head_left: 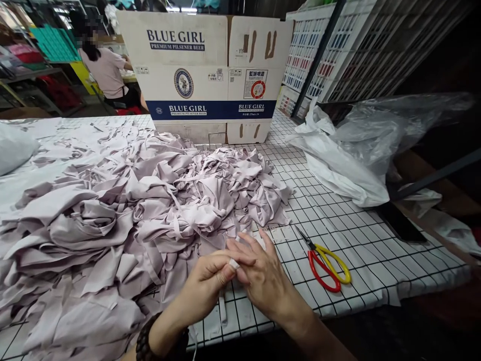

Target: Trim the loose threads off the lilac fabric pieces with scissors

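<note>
- Okay, from my end on the head cam, the left hand (pixel 205 278) has thumb and index finger pinched together, basically no gap at the tips.
- What I see in that pinch is a small white piece (pixel 234 263). Can't tell if it's cloth or tape, or whether it also goes round a finger.
- My right hand (pixel 268 283) is up against the left one's fingertips, fingers loosely fanned out. Its thumb side is partly covered, so no idea if it's gripping anything.
- A pale strip (pixel 223 310) hangs just below the two hands; I can't see what it's joined to.
- Both hands are at the near edge of the big heap of pale mauve fabric (pixel 188 215), which spreads over the left and middle of the table (pixel 376 273), on its checked cover.
- Scissors (pixel 311 246) with one red and one yellow handle lie near the right hand, not touching it.
- Behind the heap I've got a Blue Girl carton (pixel 199 75) standing, with plastic bags (pixel 349 165) to its right.
</note>
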Demonstrator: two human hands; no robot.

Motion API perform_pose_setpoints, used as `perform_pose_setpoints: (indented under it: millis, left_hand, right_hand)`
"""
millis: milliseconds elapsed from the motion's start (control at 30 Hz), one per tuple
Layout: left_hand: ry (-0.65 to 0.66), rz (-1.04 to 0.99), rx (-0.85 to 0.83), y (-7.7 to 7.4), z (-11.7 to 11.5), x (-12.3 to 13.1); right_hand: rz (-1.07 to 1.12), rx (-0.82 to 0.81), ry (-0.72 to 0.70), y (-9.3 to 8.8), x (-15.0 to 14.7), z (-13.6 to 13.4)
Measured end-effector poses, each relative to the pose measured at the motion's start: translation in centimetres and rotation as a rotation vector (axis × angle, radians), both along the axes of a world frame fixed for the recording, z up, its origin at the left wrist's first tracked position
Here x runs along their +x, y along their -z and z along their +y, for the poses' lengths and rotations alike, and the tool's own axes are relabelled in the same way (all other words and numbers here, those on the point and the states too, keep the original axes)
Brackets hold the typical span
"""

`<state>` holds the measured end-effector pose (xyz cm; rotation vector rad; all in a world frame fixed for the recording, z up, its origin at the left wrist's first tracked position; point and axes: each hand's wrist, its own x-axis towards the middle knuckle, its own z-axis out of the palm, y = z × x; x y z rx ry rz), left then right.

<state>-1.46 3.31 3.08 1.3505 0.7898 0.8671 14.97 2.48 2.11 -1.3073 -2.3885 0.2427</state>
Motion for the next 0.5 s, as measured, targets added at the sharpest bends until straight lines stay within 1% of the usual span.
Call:
perform_pose_setpoints:
  millis: [67,100,133,167,200,233,267,300,333,400,500]
  left_hand:
    - [0.02,-0.058,-0.09,0.5,0.3,0.1]
    - [0.013,-0.069,-0.125,0.8,0.3,0.2]
    - [-0.004,-0.065,-0.154,1.0,0.4,0.2]
    - [-0.027,-0.051,-0.174,1.3,0.4,0.2]
    - [-0.05,-0.034,-0.185,1.5,0.4,0.3]
    - [-0.069,-0.02,-0.182,1.6,0.4,0.4]
    - [-0.08,-0.009,-0.165,1.7,0.3,0.6]
    - [-0.082,0.003,-0.14,1.8,0.3,0.8]
    - [-0.078,0.017,-0.11,1.9,0.2,1.1]
    - [-0.065,0.038,-0.051,2.0,0.0,1.6]
    - [-0.046,0.06,-0.018,2.1,-0.3,2.1]
  right_hand:
    - [0.012,-0.137,-0.024,-0.2,1.7,-0.4]
    - [0.033,-0.205,-0.009,-0.1,3.2,-0.6]
    - [0.06,-0.256,0.05,0.1,5.0,-0.8]
    - [0.096,-0.288,0.162,0.4,7.0,-1.1]
    - [0.134,-0.279,0.347,0.9,9.2,-1.3]
    - [0.129,-0.245,0.561,1.5,11.3,-1.6]
    - [0.106,-0.234,0.676,2.2,13.2,-1.8]
    - [0.089,-0.24,0.75,2.8,14.9,-2.0]
    - [0.076,-0.258,0.802,3.4,16.1,-2.2]
    - [0.069,-0.321,0.842,4.3,17.5,-2.2]
    - [0.08,-0.432,0.872,4.7,17.7,-1.9]
